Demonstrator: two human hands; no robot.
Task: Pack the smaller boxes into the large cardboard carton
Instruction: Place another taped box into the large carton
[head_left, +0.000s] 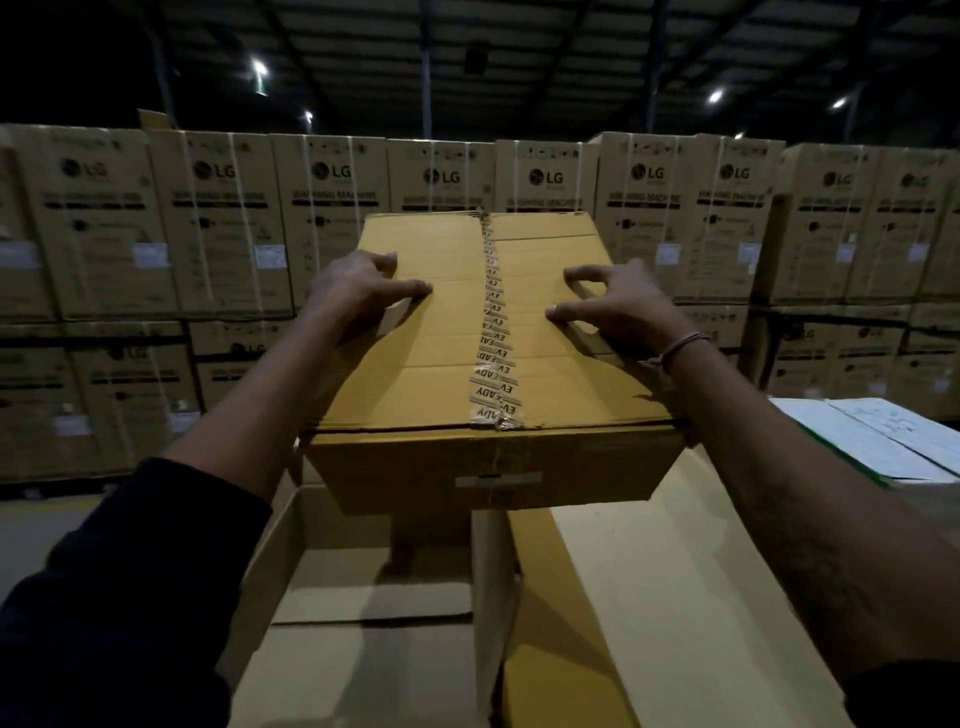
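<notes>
A sealed brown box (441, 364) with a printed tape strip down its top seam is held up in front of me, above the large open carton (270, 561). My left hand (358, 286) grips the box's left top edge, fingers curled over it. My right hand (618, 306) grips the right top edge, a thread band on its wrist. The carton's inside shows a bare cardboard floor and an upright divider-like flap (491, 597). Its right flap (675, 597) lies open toward me.
A wall of stacked washing-machine cartons (218, 223) fills the background across the whole width. A white box with a green edge (872, 441) sits at the right. Grey floor (36, 525) shows at the left. The hall is dim with ceiling lamps.
</notes>
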